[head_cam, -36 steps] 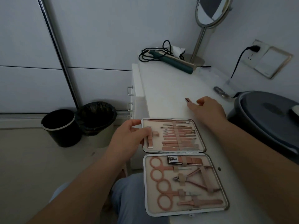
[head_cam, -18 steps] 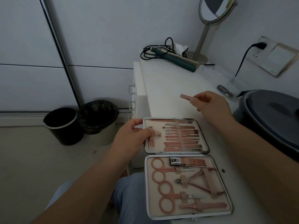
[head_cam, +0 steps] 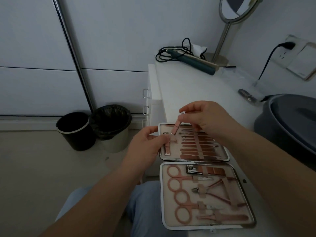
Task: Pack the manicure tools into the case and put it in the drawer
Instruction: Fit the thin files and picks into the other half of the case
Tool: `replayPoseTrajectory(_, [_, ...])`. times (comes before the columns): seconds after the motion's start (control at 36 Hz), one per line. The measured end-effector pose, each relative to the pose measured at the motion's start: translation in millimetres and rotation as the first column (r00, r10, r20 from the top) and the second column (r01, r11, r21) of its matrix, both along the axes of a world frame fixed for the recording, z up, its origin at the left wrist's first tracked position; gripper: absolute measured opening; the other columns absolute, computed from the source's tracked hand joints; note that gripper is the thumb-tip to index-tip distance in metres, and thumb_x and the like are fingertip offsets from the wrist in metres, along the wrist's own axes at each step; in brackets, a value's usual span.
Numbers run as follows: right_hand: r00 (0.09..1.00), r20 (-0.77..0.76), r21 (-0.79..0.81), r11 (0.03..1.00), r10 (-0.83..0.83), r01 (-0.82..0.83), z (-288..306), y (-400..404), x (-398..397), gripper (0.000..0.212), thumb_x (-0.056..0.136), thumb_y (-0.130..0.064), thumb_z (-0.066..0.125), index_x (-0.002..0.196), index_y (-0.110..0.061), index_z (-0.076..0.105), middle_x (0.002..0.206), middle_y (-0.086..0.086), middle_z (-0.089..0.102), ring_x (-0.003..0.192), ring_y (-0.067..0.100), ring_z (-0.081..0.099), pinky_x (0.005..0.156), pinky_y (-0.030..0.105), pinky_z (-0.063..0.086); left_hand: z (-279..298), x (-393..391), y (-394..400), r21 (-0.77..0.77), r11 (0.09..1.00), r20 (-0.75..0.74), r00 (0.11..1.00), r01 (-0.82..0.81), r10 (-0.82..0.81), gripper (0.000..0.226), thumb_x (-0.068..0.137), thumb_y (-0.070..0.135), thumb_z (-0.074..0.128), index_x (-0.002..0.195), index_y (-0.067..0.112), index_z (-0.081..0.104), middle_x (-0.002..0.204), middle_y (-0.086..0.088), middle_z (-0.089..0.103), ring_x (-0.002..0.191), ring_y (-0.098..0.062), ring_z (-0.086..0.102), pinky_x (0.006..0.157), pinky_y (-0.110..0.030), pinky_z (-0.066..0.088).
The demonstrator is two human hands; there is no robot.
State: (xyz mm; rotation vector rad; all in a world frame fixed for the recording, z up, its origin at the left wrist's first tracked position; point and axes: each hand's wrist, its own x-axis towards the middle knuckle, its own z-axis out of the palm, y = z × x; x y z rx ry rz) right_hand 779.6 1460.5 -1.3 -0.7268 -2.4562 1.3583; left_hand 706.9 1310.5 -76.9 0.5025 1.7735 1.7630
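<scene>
An open manicure case lies on the white desk, lined with pink tools under straps. My right hand pinches a small pink tool and holds it tilted, its tip just over the far half's left end. My left hand grips the far half's left edge, thumb on the strap beside a pink nail clipper. The near half holds scissors, a nipper and a clipper. Drawer handles show on the desk's left side.
A hair tool with black cord and a standing mirror sit at the desk's far end. A grey basin is at right, a plug and socket on the wall. Two bins stand on the floor at left.
My right hand lifted the small pink tool off the desk and carried it left and toward me, down over the case's far half. My left hand stayed at the case edge.
</scene>
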Motion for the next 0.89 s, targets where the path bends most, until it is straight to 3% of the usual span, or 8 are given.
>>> replayPoseTrajectory(0.14, [0.994,0.082,0.034,0.997,0.068,-0.071,2,-5,-6,0.011,0.077,-0.029,0.070,0.087,-0.031,0.067,0.087,-0.008,0.070,0.074,0.006,0.065,0.064,0.018,0.046,1,1,-2,0.005,1.000,-0.007,1.000,-0.003,0.003,0.025,0.077,0.021,0.066,0.102,0.019,0.062,0.081,-0.005,0.072,0.070,-0.018,0.068,0.060,-0.028,0.051])
replayPoseTrajectory(0.22, [0.991,0.112,0.027,0.996,0.077,-0.081,2,-7,-10,0.013,0.077,-0.027,0.071,0.089,-0.029,0.067,0.089,-0.006,0.071,0.075,0.009,0.065,0.065,0.020,0.047,0,1,-1,-0.001,1.000,-0.016,1.000,-0.011,0.011,0.029,0.076,0.022,0.067,0.104,0.018,0.062,0.083,-0.009,0.072,0.073,-0.023,0.067,0.066,-0.035,0.052])
replayPoseTrajectory(0.39, [0.990,0.133,0.029,0.999,0.039,-0.043,0,-5,-17,0.019,0.076,-0.028,0.072,0.092,-0.025,0.065,0.059,-0.011,0.060,0.038,-0.005,0.049,0.041,0.010,0.038,-2,0,-1,0.001,1.000,-0.016,1.000,-0.013,0.013,0.029,0.075,0.026,0.068,0.103,0.022,0.061,0.084,-0.011,0.071,0.077,-0.027,0.067,0.075,-0.043,0.053])
replayPoseTrajectory(0.5, [0.988,0.142,0.016,0.997,0.066,-0.069,-2,-5,-19,0.015,0.076,-0.024,0.072,0.090,-0.022,0.066,0.037,-0.022,0.053,0.034,-0.008,0.047,0.036,0.005,0.033,-1,1,-1,0.006,1.000,-0.009,1.000,-0.015,0.015,0.031,0.075,0.026,0.069,0.104,0.020,0.060,0.086,-0.014,0.071,0.081,-0.031,0.066,0.078,-0.047,0.051])
replayPoseTrajectory(0.61, [0.983,0.164,0.033,0.996,0.080,-0.086,1,-5,-18,0.011,0.076,-0.026,0.072,0.085,-0.024,0.067,0.039,-0.021,0.055,0.037,-0.009,0.051,0.038,0.005,0.035,0,1,-1,0.013,1.000,-0.002,1.000,-0.010,0.010,0.032,0.076,0.026,0.068,0.105,0.019,0.059,0.087,-0.014,0.071,0.083,-0.033,0.066,0.083,-0.051,0.051])
replayPoseTrajectory(0.69, [0.977,0.200,0.049,0.996,0.069,-0.080,4,-2,-18,0.010,0.074,-0.028,0.073,0.083,-0.026,0.069,0.061,-0.013,0.066,0.053,-0.001,0.061,0.051,0.013,0.042,0,2,-1,0.020,1.000,0.009,1.000,-0.014,0.014,0.031,0.076,0.024,0.068,0.105,0.018,0.058,0.085,-0.013,0.071,0.080,-0.031,0.067,0.081,-0.048,0.052])
replayPoseTrajectory(0.81, [0.969,0.232,0.016,0.995,0.091,-0.098,6,-1,-19,0.009,0.075,-0.025,0.073,0.082,-0.025,0.068,0.049,-0.013,0.064,0.041,-0.004,0.056,0.041,0.009,0.040,-2,1,-1,0.012,1.000,-0.003,1.000,-0.016,0.016,0.033,0.076,0.026,0.069,0.106,0.018,0.058,0.083,-0.011,0.072,0.076,-0.027,0.067,0.077,-0.044,0.053])
replayPoseTrajectory(0.89, [0.954,0.268,0.018,0.989,0.135,-0.145,6,-2,-19,0.007,0.076,-0.026,0.072,0.082,-0.025,0.069,0.057,-0.011,0.067,0.050,-0.001,0.062,0.051,0.014,0.044,-3,0,-2,0.002,1.000,-0.010,1.000,-0.007,0.007,0.032,0.076,0.028,0.068,0.105,0.021,0.058,0.085,-0.011,0.071,0.082,-0.031,0.067,0.083,-0.052,0.050])
